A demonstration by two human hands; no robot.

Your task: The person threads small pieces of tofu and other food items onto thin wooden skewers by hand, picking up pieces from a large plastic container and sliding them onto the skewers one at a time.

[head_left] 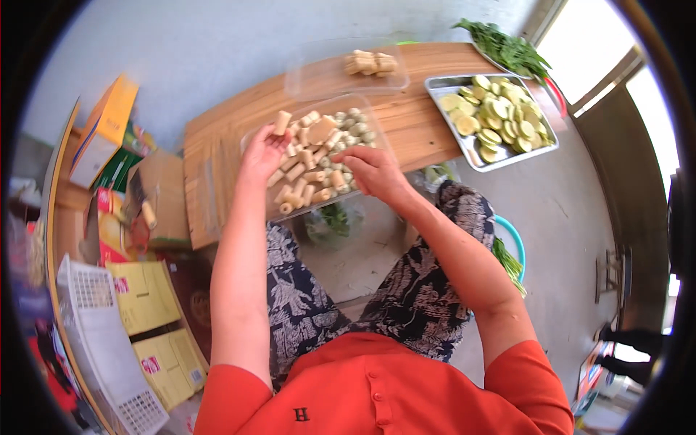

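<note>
My left hand (264, 151) pinches a short tan food roll (282, 121) upright between thumb and fingers. It is over the left side of a clear plastic tray (380, 116) on the wooden table. In the tray lie several tan food rolls (296, 172), some with a hole showing in the end, and a flat tan round piece (321, 131). Pale greenish balls (357, 129) fill its right part. Above these balls my right hand (371, 172) is closed, thumb and fingertips together; whether something small is between them cannot be made out.
Behind stands another clear tray (304, 80) with a cluster of tan rolls (371, 63). To the right, a metal tray (475, 163) holds sliced green squash (500, 109), near leafy greens (507, 49). Cardboard boxes (170, 196) and a white basket (98, 326) stand at left.
</note>
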